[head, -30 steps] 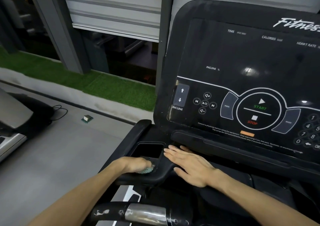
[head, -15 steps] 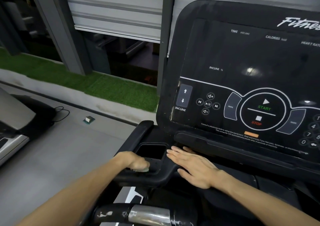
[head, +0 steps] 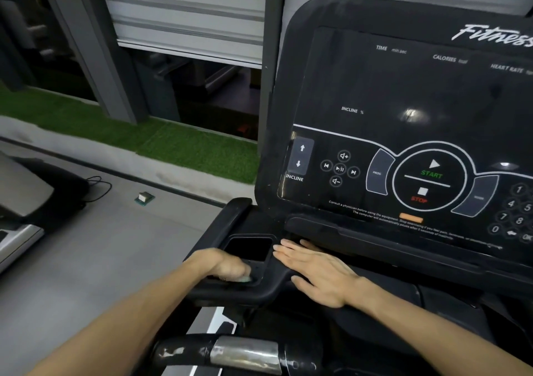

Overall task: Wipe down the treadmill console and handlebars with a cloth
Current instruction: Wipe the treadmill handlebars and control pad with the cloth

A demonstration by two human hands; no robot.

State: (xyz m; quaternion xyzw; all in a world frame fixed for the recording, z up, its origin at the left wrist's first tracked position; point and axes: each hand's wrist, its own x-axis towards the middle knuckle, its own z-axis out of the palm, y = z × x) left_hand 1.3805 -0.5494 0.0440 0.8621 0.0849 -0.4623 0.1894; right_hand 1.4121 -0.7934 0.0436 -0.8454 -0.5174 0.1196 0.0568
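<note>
- My left hand (head: 222, 266) has slid a short way along the side tray (head: 230, 220) over the last second. Its fingers (head: 240, 270) are curled down on the teal cloth (head: 245, 279), gripping it bunched against the black plastic.
- Less of the cloth shows than a second ago. Only a small pale-green edge peeks out under the fingertips, just short of the tray's dark square pocket (head: 249, 247).
- My right hand (head: 320, 274) has not shifted. It lies flat with straight fingers, holding nothing, on the ledge just below the console (head: 403, 101).
- I read this as short scrubbing strokes on the tray, with the right hand only bracing.
- The cloth is well away from the console face and from the handlebar (head: 245, 352) with its metal sensor band, so I judge most of the wiping is still ahead.
</note>
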